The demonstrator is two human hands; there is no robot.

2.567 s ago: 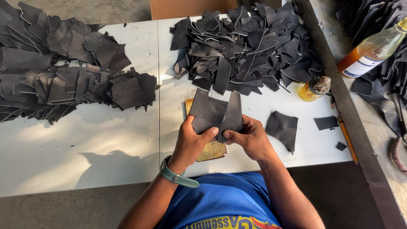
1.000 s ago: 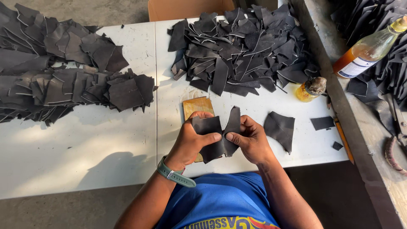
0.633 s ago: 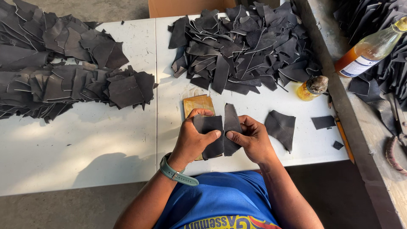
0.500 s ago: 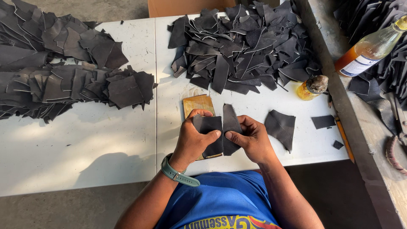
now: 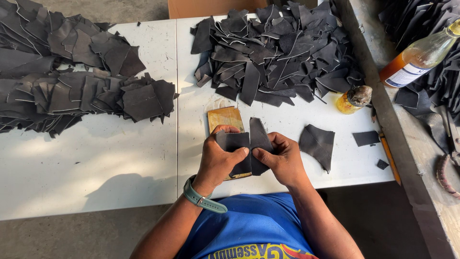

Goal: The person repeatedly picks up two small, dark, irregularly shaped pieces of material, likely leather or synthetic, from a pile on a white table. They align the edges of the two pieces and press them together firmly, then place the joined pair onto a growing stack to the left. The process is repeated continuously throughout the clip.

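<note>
**Leather piece lowered, both hands pinching**

Since earlier frame: piece brought down and folded closer. Left hand [image 5: 218,160] & right hand [image 5: 282,160] both closed on dark leather piece [image 5: 247,144], held above wooden block [image 5: 225,119] on white table [image 5: 96,168]. Leather piles left [image 5: 72,81] & centre [image 5: 278,52]; concrete floor below.

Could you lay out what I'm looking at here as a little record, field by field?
Setting: white table seen from above
Left hand: grips a dark leather piece, thumb on top
Right hand: pinches the same piece from the other side
Under the hands: tan wooden block
Beside the right hand: single loose dark piece
Far side: heap of dark cut pieces
Left side: stacked dark pieces
Right edge: small yellow jar, amber bottle
Wrist: green watch
</note>
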